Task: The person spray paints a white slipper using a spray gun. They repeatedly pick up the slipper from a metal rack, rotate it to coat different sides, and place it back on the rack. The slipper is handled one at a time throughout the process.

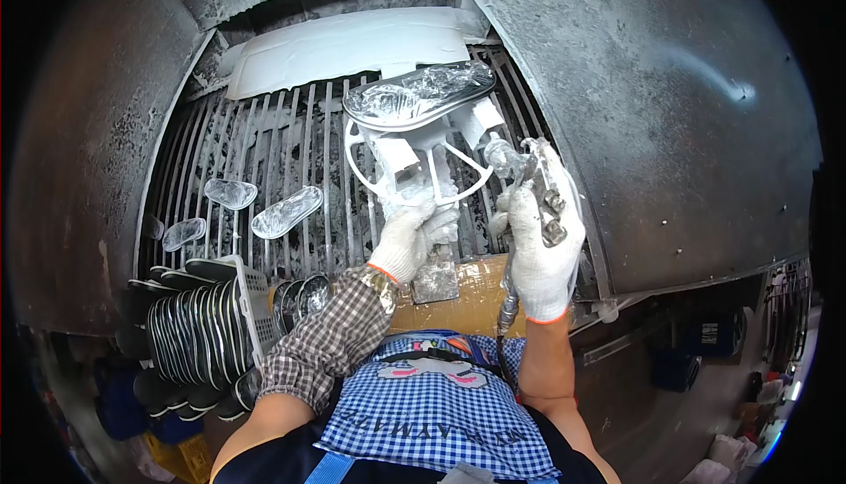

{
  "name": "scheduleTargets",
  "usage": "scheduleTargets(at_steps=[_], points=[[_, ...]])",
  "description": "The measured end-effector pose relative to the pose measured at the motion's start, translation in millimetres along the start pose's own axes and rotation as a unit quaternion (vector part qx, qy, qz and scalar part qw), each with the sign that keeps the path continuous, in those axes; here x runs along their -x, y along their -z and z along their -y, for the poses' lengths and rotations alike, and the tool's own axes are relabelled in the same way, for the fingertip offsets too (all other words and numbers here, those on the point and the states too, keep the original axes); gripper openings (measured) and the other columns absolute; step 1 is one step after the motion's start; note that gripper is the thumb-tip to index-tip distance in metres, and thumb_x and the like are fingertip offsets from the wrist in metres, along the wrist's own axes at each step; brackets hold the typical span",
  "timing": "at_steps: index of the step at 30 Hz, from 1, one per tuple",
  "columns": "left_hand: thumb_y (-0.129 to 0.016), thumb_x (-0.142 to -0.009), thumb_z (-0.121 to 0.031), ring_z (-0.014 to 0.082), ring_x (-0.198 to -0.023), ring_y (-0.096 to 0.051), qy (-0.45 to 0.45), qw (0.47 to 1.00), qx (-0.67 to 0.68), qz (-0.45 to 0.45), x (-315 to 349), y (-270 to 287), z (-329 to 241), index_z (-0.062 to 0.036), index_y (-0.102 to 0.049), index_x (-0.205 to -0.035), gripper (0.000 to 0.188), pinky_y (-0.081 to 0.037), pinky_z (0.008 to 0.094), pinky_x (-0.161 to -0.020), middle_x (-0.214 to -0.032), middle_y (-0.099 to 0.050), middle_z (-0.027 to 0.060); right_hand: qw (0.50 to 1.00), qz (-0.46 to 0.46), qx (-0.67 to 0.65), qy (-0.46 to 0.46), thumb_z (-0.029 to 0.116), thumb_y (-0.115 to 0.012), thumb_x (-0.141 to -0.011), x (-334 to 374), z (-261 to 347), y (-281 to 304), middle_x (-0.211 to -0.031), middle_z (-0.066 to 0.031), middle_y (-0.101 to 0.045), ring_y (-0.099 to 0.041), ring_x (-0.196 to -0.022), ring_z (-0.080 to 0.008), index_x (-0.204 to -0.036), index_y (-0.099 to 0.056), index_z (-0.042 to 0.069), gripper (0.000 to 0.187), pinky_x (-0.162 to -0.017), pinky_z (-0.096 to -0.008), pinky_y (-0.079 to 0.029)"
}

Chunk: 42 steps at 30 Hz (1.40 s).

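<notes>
My left hand, in a white glove with a plaid sleeve above it, is closed at the near rim of a white spoked wheel stand; its fingertips are partly hidden. Two white blocks on the stand bear a shoe sole with a dark edge and shiny clear film across its top. To the right, my gloved right hand is wrapped round a coated spray gun. The gun's front end is beside the stand's right side, apart from the sole. A hose hangs below the gun.
Slatted metal grating lies under the stand, with loose film-covered soles on its left. A white crate and many stacked soles stand near left. Metal walls flank the grating; cardboard lines its near edge.
</notes>
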<state>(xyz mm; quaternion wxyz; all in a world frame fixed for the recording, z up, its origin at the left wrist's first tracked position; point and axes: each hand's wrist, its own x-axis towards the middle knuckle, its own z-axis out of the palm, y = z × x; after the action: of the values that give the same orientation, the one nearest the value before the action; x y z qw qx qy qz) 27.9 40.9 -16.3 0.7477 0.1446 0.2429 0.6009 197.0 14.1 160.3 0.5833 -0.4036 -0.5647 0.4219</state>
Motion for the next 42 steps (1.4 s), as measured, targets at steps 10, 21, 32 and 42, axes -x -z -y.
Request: scheduleTargets(at_steps=[10, 21, 32, 42], points=[[-0.054, -0.110, -0.013, 0.0307, -0.122, -0.069, -0.004, 1.000, -0.009, -0.014, 7.5, -13.6, -7.4, 0.0065, -0.054, -0.145, 0.040, -0.060, 0.0438, -0.101, -0.138, -0.067, 0.0223, 0.995, 0.047, -0.084, -0.030, 0.005, -0.064, -0.104, 1.9, -3.9, 8.6, -0.142, -0.0163, -0.062, -0.067, -0.114, -0.0162, -0.154, -0.047, -0.010, 0.055, -0.098, -0.0287, -0.055], [-0.055, -0.110, -0.016, 0.0335, -0.126, -0.067, -0.004, 1.000, -0.008, 0.011, 14.6, -14.6, -14.6, 0.0066, -0.051, -0.147, 0.043, -0.060, 0.0457, -0.102, -0.141, -0.064, 0.0248, 0.993, -0.006, -0.115, -0.035, 0.009, -0.065, -0.106, -12.6, -8.5, 18.9, -0.097, -0.0036, -0.070, -0.061, -0.075, -0.0058, -0.156, -0.046, -0.006, 0.056, -0.068, -0.0220, -0.051], [-0.056, -0.109, -0.016, 0.0364, -0.124, -0.067, -0.009, 1.000, -0.007, -0.029, 13.6, 8.6, -17.9, 0.0065, -0.054, -0.138, 0.036, -0.059, 0.0500, -0.105, -0.138, -0.064, 0.0248, 0.997, -0.049, -0.065, 0.005, 0.011, -0.065, -0.107, -22.7, -4.8, 34.8, -0.093, -0.0029, -0.068, -0.060, -0.072, -0.0060, -0.155, -0.049, -0.004, 0.053, -0.064, -0.0220, -0.051], [-0.055, -0.111, -0.019, 0.0365, -0.123, -0.067, -0.016, 0.999, -0.009, -0.046, 20.9, 11.7, -28.7, 0.0052, -0.054, -0.142, 0.040, -0.058, 0.0483, -0.105, -0.134, -0.066, 0.0226, 0.995, -0.018, -0.089, -0.032, 0.006, -0.065, -0.106, -3.8, 3.5, 31.9, -0.099, -0.0034, -0.069, -0.062, -0.078, -0.0060, -0.157, -0.045, -0.006, 0.057, -0.069, -0.0214, -0.052]])
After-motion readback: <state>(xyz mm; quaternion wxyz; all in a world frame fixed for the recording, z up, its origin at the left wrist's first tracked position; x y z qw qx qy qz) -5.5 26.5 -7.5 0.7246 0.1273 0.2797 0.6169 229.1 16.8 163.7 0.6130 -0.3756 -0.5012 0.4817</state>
